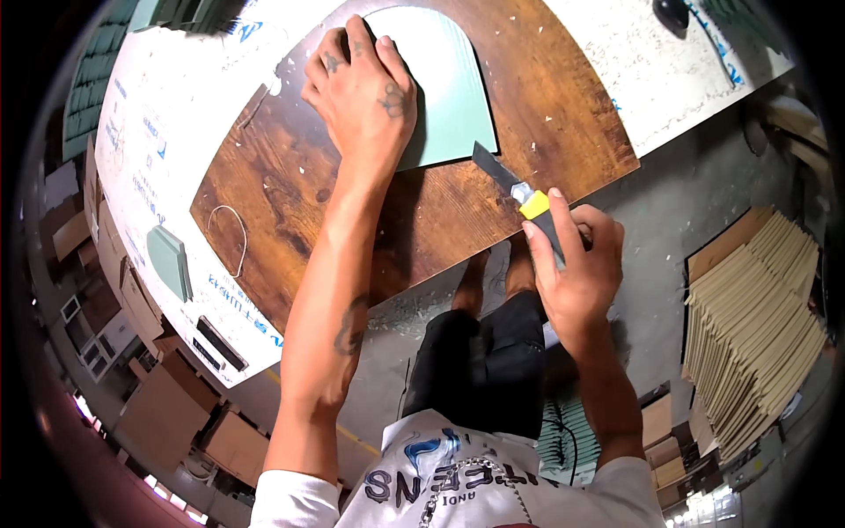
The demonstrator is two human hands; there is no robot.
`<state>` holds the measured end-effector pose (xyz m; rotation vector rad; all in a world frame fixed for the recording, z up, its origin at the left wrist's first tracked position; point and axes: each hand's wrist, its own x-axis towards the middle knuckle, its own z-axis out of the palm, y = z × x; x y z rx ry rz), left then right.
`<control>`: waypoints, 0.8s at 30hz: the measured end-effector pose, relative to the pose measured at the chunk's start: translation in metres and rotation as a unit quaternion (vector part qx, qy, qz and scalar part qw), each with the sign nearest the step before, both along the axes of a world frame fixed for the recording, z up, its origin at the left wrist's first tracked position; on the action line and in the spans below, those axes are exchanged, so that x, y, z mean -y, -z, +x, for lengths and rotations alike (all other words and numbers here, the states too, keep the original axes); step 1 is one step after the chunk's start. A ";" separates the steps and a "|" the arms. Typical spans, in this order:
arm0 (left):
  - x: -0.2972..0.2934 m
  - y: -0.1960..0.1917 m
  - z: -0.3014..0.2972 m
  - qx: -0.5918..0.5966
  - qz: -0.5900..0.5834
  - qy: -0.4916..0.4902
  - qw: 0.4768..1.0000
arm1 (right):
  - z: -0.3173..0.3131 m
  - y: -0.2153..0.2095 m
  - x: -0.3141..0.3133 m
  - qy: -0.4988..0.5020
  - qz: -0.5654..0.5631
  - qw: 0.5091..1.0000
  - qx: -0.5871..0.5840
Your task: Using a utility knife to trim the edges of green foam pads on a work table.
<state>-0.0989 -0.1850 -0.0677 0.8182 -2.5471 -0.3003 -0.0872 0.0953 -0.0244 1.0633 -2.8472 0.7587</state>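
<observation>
On a brown wood-patterned board lies a pale green arch-shaped panel (444, 84) with a straight near edge and a rounded far end. My left hand (365, 88) presses on the panel's left side, fingers stretched toward the far end. In my right hand (581, 264) is a utility knife (532, 203) with a yellow collar and a dark handle. Its extended blade points up and left, its tip close to the panel's near right corner. Whether the tip touches the panel, I cannot tell.
The brown board (563, 114) rests on a white printed table sheet (150, 194). A stack of small green pieces (169, 262) and a loop of string (231, 238) lie left. A black rounded object (672, 16) sits far right. Stacked tan strips (757, 317) stand on the floor at right.
</observation>
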 end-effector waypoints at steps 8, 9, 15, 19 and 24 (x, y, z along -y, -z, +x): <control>-0.007 -0.010 -0.004 0.070 -0.045 -0.051 0.995 | -0.008 -0.007 0.002 -0.026 0.038 0.998 -0.041; -0.006 -0.010 -0.003 0.071 -0.042 -0.051 0.995 | -0.008 -0.007 0.002 -0.031 0.038 0.998 -0.044; -0.003 -0.010 0.000 0.071 -0.067 -0.027 0.995 | -0.012 -0.005 0.003 -0.046 0.067 0.995 -0.059; -0.003 -0.013 0.003 0.068 -0.057 -0.012 0.996 | -0.022 -0.007 0.010 -0.063 0.076 0.993 -0.060; 0.001 -0.009 0.007 0.043 -0.078 0.012 0.996 | -0.038 -0.007 0.023 -0.089 0.062 0.993 -0.041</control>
